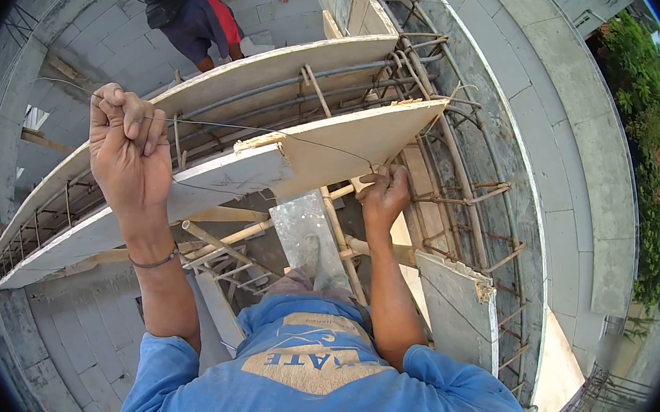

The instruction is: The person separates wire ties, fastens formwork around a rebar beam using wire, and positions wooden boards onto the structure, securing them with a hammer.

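Observation:
A thin wire (234, 126) runs across the formwork from one of my hands to the other. My left hand (130, 151) is raised at the left with its fingers curled around the wire, and a loose end sticks out beyond it. Lower and to the right, my right hand (385, 195) pinches the wire's other part close to the face of the near plywood panel (360, 141). This panel stands on edge and has a splintered top. Whatever else sits within my right fingers is hidden.
Steel rebar (321, 94) lies between the near panel and a far curved panel (281, 52). Below me are bamboo poles (335, 230) and a board (311, 232) under my feet. Another person (182, 9) stands beyond the formwork. A concrete ledge (587, 175) curves along the right.

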The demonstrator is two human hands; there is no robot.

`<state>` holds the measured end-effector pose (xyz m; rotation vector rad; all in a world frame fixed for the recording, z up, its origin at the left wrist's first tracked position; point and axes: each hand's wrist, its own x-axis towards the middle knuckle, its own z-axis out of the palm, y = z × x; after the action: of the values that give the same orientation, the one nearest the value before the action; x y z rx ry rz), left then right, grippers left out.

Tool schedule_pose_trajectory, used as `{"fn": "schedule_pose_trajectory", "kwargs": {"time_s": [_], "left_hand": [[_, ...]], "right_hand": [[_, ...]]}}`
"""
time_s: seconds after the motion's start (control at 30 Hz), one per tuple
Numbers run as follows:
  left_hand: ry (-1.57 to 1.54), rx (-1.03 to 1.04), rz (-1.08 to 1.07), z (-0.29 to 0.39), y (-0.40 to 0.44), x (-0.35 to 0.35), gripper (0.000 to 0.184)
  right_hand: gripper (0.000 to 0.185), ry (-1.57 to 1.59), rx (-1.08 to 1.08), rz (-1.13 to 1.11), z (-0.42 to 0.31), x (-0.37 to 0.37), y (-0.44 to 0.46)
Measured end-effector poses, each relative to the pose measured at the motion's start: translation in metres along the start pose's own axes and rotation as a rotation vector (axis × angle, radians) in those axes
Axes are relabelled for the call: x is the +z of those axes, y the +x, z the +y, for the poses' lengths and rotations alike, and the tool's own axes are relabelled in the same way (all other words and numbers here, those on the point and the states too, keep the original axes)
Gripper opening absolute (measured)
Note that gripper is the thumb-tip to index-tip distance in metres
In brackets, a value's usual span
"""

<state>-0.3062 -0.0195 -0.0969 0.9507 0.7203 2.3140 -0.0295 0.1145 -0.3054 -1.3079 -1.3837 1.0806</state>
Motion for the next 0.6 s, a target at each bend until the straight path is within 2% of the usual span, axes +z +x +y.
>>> {"fn": "schedule_pose_trajectory", "kwargs": {"time_s": [0.03, 0.07, 0.13, 0.17, 0.2, 0.27, 0.33, 0.4, 0.43, 0.47, 0.6], "left_hand": [[-0.018, -0.016, -0.007, 0.0, 0.0, -0.001, 0.012], [-0.021, -0.02, -0.003, 0.0, 0.0, -0.001, 0.012], [-0.021, -0.02, 0.008, 0.0, 0.0, 0.001, 0.013], [-0.026, -0.021, 0.006, -0.001, 0.0, 0.001, 0.013], [-0.033, -0.021, 0.013, -0.001, 0.0, 0.001, 0.013], [-0.049, -0.026, 0.013, -0.002, 0.001, 0.002, 0.013], [-0.035, -0.013, 0.01, -0.001, 0.001, 0.001, 0.013], [-0.04, -0.015, 0.004, -0.002, 0.0, 0.001, 0.013], [-0.04, -0.016, 0.001, -0.001, 0.0, 0.001, 0.013], [-0.04, -0.011, 0.002, -0.001, 0.001, 0.001, 0.013], [-0.041, -0.009, 0.014, -0.001, -0.001, 0.003, 0.013]], "right_hand": [[0.009, 0.19, 0.155, -0.091, 0.004, 0.002, -0.001], [0.009, 0.184, 0.158, -0.09, 0.013, 0.009, -0.004], [0.014, 0.782, 0.347, -0.135, 0.028, 0.031, -0.013], [0.018, 0.909, 0.433, -0.068, 0.025, 0.039, -0.017], [0.018, 0.909, 0.429, -0.062, 0.014, 0.044, -0.024], [0.018, 0.858, 0.548, -0.026, -0.014, 0.047, -0.037], [0.02, 0.757, 0.521, 0.004, -0.04, 0.037, -0.037], [0.019, 0.266, 0.331, -0.146, -0.055, 0.016, -0.017], [0.017, -0.164, 0.092, -0.159, -0.066, -0.001, -0.006], [0.017, -0.405, -0.196, -0.039, -0.064, -0.011, 0.002], [0.015, -0.416, -0.286, 0.109, -0.051, -0.009, 0.004]]}}
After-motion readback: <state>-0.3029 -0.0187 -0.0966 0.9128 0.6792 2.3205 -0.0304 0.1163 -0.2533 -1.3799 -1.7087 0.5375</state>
